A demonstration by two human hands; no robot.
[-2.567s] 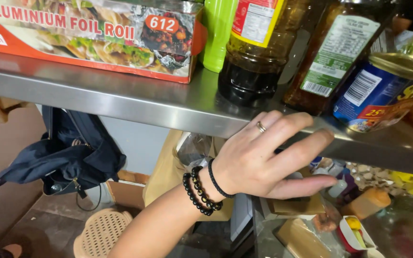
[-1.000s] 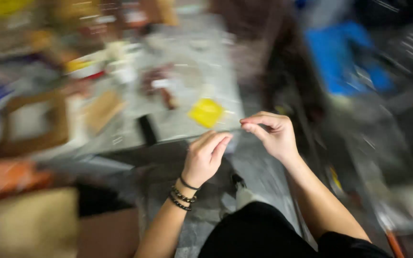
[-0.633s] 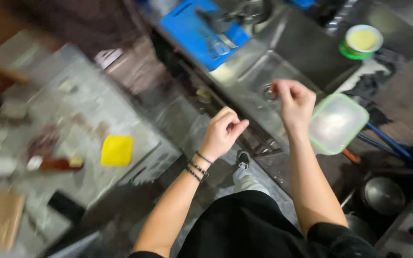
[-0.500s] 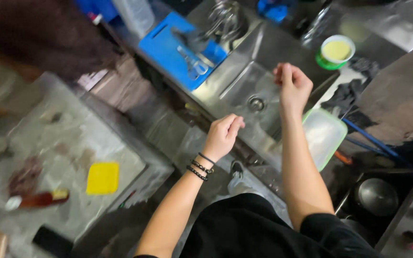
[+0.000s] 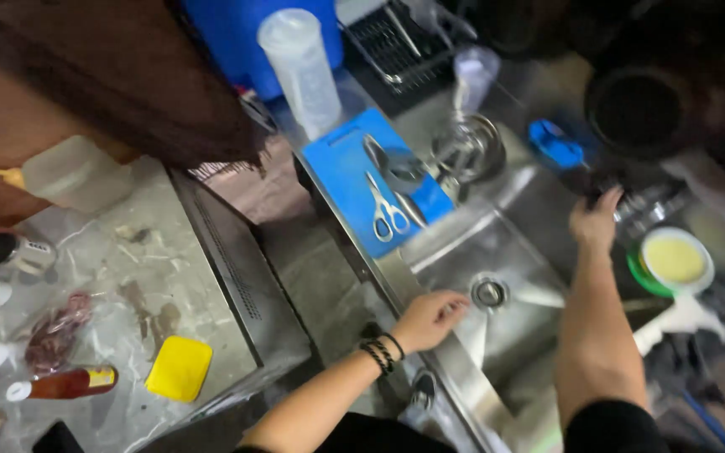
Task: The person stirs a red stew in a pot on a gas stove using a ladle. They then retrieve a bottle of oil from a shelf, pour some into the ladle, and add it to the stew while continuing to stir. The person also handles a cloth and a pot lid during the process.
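A: From the head camera, take the sink [image 5: 509, 252] as landmark. Where are the hands?

B: The left hand [image 5: 431, 317] hangs over its near rim, fingers loosely curled together, clamped on nothing I can see. The drain [image 5: 488, 293] lies just beyond its fingertips, toward the basin's middle. The right hand [image 5: 595, 224] reaches to the sink's far right corner, by the dark tap fittings; whether it grips anything there, I cannot tell.

A: So which hand is nearer the drain?

B: The left, clearly.

A: And counts?

B: One drain. One blue cutting board [image 5: 375, 179] on the sink's left edge, its long axis running away from the person, carrying one pair of scissors [image 5: 386, 210]. One green-rimmed bowl [image 5: 674, 260] right of the sink.
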